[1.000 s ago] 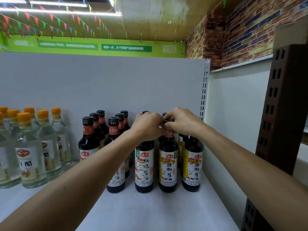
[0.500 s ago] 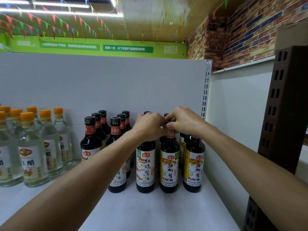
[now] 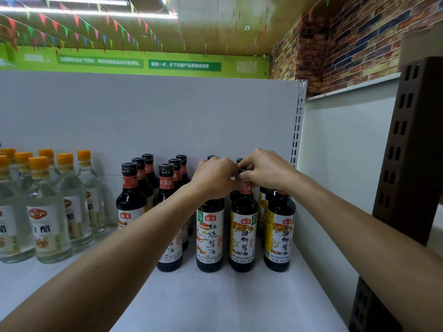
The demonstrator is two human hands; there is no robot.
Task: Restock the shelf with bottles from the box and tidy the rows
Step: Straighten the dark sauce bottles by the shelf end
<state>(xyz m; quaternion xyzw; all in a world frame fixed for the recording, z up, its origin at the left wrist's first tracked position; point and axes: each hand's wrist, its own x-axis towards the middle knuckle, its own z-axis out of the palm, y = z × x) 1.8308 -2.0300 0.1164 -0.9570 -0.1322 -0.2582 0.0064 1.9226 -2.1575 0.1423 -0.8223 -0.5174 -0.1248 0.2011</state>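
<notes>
Dark soy sauce bottles stand in rows on the white shelf [image 3: 215, 303]. My left hand [image 3: 215, 178] curls over the top of the white-labelled bottle [image 3: 210, 238] in the front row. My right hand [image 3: 266, 170] pinches the cap of the yellow-labelled bottle [image 3: 243, 236] beside it. Another yellow-labelled bottle [image 3: 279, 238] stands at the right end, with more behind it. The two hands touch each other above the bottle necks. The box is not in view.
Two more rows of dark bottles [image 3: 130, 195] stand to the left, and clear vinegar bottles with orange caps [image 3: 48, 212] fill the far left. A perforated brown upright [image 3: 407, 152] rises at the right. The shelf's white back panel [image 3: 167, 116] stands behind.
Both hands stay on the bottle tops. The bottles have barely shifted; only the view has moved slightly.
</notes>
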